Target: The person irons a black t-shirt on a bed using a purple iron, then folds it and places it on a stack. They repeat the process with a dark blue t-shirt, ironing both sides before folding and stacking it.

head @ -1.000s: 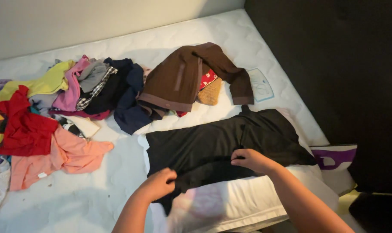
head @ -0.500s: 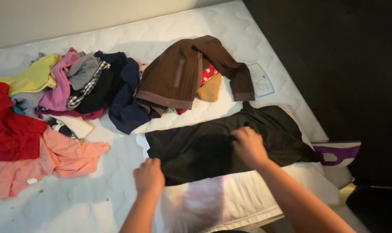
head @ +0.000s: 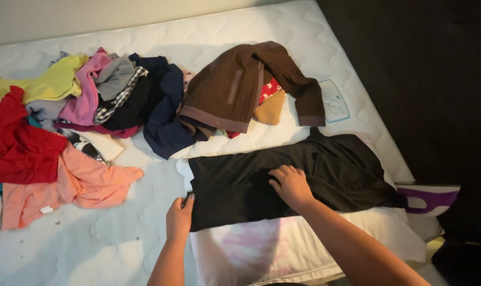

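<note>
A black garment (head: 330, 169) lies spread flat across the near part of a white mattress (head: 208, 32), partly over a white pillow (head: 282, 249). My left hand (head: 180, 217) pinches the garment's near left edge. My right hand (head: 290, 184) presses flat on the middle of the black cloth, fingers together and pointing left.
A brown sweater (head: 235, 90) lies behind the black garment. A heap of clothes fills the left: navy (head: 163, 127), pink (head: 87, 95), yellow (head: 44, 85), red (head: 15, 143) and salmon (head: 76, 185) pieces. A purple and white item (head: 428, 197) sits at the mattress's right edge, beside a dark floor.
My left hand slid left to the garment's near left edge. My right hand moved left onto the middle of the cloth, which now lies flatter and wider.
</note>
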